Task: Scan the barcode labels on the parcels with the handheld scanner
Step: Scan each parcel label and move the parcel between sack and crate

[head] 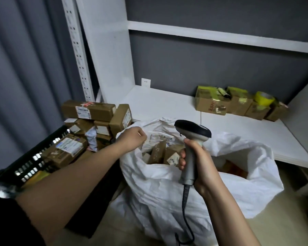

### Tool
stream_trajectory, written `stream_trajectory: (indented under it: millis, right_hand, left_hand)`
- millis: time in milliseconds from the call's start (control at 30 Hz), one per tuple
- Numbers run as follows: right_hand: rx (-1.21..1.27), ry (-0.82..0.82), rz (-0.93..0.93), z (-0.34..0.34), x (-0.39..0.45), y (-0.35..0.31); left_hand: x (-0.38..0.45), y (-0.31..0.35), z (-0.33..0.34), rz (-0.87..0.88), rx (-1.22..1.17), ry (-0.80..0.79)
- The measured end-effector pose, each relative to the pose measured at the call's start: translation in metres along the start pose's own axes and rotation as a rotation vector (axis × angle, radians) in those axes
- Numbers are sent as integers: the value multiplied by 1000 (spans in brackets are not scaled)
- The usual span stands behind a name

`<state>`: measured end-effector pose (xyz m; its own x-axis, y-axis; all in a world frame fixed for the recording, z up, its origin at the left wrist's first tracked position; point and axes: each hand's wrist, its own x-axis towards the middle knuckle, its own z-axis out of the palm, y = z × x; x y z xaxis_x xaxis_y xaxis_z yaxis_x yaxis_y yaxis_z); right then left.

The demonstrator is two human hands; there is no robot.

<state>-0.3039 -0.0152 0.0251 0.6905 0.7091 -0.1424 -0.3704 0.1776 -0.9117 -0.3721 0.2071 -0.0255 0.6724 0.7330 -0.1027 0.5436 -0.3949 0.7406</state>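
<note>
My right hand (201,164) grips the grey handle of the handheld scanner (192,134), whose black head points left over a large white sack (167,189). Inside the sack's open mouth lie brown cardboard parcels (160,152) with white labels. My left hand (132,139) is at the sack's left rim, fingers curled on the white fabric. A black crate (30,157) to the left holds several more labelled brown parcels (68,150), stacked high at the back (89,110).
A white shelf board (167,103) runs behind the sack, carrying a row of small boxes (238,103) and a roll of yellow tape (263,98) at the far right. A white shelf upright (80,55) and a grey curtain (21,68) stand at the left.
</note>
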Motion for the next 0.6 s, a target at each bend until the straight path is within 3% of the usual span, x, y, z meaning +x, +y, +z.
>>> stream_trajectory:
  millis: [133,267,467,600]
  right_hand:
    - [-20,-128,47,63,-2,25]
    - [-45,-172,122,127,7,63]
    - [-125,-62,140,170,58,108]
    - [-107,46,99,173,104,124]
  left_hand:
    - [-35,-52,-70,-85,114,174]
    - [-46,-109,-119,-174,178,196]
    - [-5,-141,-128,-116,345,135]
    - [57,-137,-96,-143,283,112]
